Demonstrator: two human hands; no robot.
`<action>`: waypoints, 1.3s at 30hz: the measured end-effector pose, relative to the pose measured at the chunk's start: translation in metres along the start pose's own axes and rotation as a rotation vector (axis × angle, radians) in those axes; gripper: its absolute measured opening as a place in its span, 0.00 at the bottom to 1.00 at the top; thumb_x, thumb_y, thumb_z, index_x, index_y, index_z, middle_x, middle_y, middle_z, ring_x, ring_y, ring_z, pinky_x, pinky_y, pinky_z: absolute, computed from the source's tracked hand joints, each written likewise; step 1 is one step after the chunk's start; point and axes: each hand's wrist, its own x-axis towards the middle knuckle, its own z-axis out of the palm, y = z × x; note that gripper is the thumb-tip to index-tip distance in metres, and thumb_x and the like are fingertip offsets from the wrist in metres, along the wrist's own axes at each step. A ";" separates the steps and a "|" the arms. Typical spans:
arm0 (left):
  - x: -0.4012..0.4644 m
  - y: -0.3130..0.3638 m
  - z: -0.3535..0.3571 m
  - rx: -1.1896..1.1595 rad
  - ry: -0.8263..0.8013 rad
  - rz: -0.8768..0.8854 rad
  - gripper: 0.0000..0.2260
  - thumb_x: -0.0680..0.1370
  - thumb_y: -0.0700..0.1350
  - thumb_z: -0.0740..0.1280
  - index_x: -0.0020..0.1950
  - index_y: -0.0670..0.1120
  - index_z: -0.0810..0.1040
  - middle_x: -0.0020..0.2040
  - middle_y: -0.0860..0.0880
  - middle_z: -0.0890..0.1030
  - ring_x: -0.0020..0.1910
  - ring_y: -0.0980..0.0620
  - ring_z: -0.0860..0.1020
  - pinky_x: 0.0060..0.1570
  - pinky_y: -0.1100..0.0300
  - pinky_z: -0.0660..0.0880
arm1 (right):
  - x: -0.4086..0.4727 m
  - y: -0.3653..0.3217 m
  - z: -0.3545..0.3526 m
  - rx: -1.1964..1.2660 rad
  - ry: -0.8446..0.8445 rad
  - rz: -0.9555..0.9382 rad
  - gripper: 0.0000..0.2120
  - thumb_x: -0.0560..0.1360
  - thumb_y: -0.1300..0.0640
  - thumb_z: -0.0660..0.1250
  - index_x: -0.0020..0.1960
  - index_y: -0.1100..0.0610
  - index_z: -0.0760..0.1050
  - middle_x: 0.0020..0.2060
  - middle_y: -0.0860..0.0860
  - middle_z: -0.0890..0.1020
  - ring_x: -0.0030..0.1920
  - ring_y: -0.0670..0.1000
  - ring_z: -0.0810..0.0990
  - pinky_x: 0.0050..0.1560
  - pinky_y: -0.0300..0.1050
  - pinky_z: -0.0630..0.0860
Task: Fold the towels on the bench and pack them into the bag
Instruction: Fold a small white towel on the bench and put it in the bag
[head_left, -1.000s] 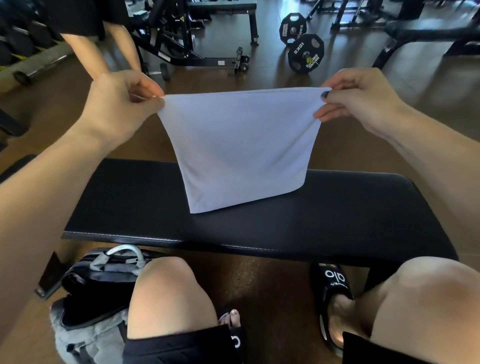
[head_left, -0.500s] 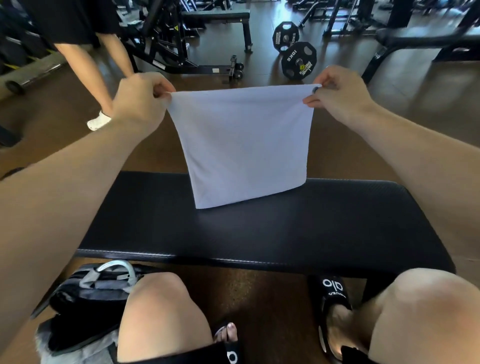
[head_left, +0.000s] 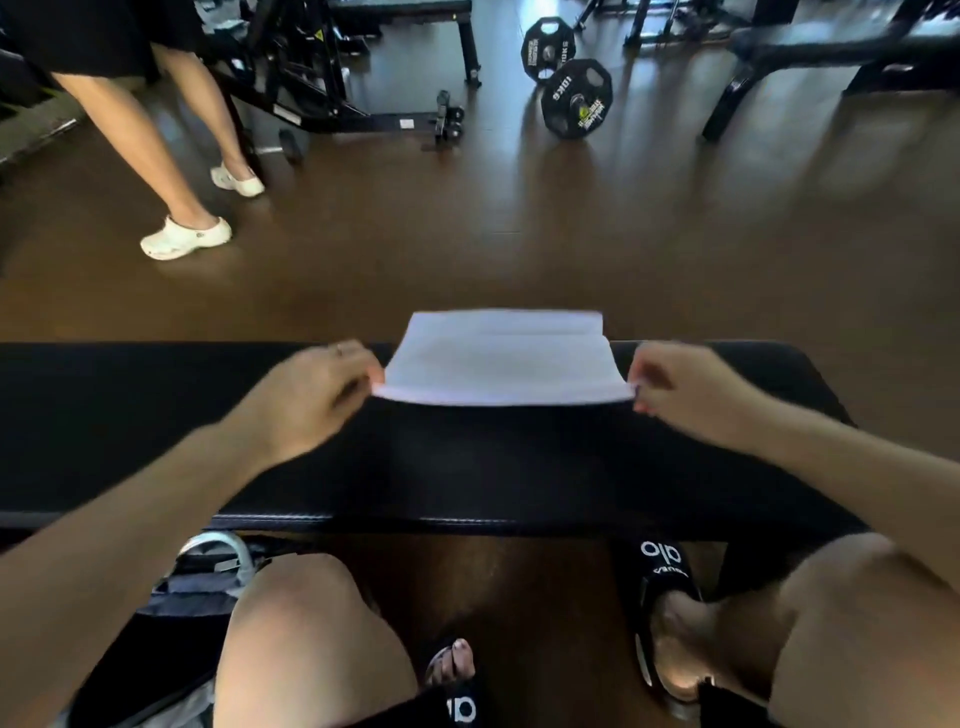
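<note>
A white towel (head_left: 501, 356) lies across the far part of the black padded bench (head_left: 467, 467), its far edge hanging past the bench's back edge. My left hand (head_left: 311, 389) pinches the towel's near left corner and my right hand (head_left: 680, 387) pinches its near right corner, both just above the bench top. A grey and black bag (head_left: 208, 577) with a pale handle sits on the floor under the bench's front edge, by my left knee. Both hands are motion-blurred.
Another person's legs in white clogs (head_left: 184, 239) stand on the brown floor at the far left. Weight plates (head_left: 574, 98) and black machine frames (head_left: 332, 88) stand farther back. My knees and black slides (head_left: 662, 566) are below the bench.
Both hands have come down and toward me with the towel, from holding it hanging upright to laying it over the bench. The other person has stepped to the left.
</note>
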 end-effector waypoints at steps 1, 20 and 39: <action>-0.011 0.001 0.013 0.028 -0.068 0.021 0.08 0.79 0.39 0.68 0.53 0.51 0.80 0.50 0.56 0.79 0.46 0.55 0.80 0.51 0.52 0.79 | -0.009 0.002 0.010 -0.067 -0.092 -0.022 0.11 0.74 0.66 0.65 0.40 0.50 0.74 0.40 0.46 0.79 0.44 0.52 0.79 0.46 0.47 0.76; -0.047 0.019 0.039 0.206 -0.451 0.195 0.08 0.77 0.47 0.64 0.47 0.61 0.69 0.46 0.62 0.73 0.46 0.61 0.71 0.56 0.69 0.63 | -0.052 -0.015 0.033 -0.404 -0.606 -0.075 0.03 0.76 0.57 0.62 0.45 0.50 0.72 0.45 0.44 0.72 0.44 0.47 0.74 0.46 0.45 0.76; 0.070 0.038 0.122 0.088 -0.337 -0.545 0.30 0.83 0.63 0.41 0.82 0.56 0.37 0.82 0.53 0.35 0.80 0.55 0.34 0.79 0.50 0.37 | 0.036 -0.013 0.123 -0.305 0.017 0.256 0.32 0.83 0.41 0.40 0.82 0.55 0.41 0.82 0.52 0.43 0.81 0.52 0.39 0.80 0.51 0.38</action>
